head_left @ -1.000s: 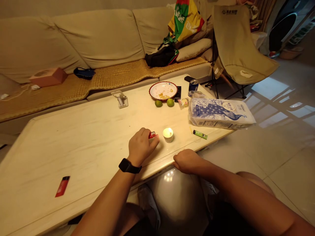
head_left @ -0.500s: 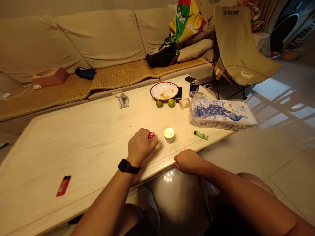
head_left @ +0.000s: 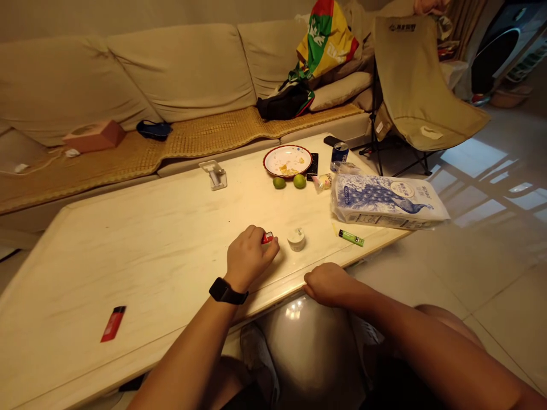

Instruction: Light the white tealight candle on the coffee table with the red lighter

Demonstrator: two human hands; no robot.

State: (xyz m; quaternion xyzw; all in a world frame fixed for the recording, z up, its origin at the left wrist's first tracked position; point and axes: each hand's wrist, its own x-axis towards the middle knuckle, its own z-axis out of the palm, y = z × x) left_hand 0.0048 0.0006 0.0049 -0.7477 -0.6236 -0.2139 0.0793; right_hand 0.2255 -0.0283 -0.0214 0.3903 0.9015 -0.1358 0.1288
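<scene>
My hands were apart. My left hand [head_left: 252,257] was closed around a red lighter [head_left: 267,237], its metal end poking out past my fingers, just to the left of the candle [head_left: 296,240]. The candle stood upright and unlit near the front edge of the table [head_left: 171,239], in its small pale cup, with neither hand touching it. My right hand [head_left: 327,283] was curled in at that same edge, nearer to me than the candle; I could not tell whether it gripped anything. I wore a black watch [head_left: 228,291] on my left wrist.

A second lighter [head_left: 113,324], also red, lay well off to my left. A green lighter [head_left: 351,238] lay to the right of the candle, in front of the tissue pack [head_left: 388,199], which jutted over the table's right edge. Farther back, two limes [head_left: 299,181] sat just in front of a plate [head_left: 274,162] with scraps of food on it. A can [head_left: 340,154] stood to the plate's right, behind the tissues.
</scene>
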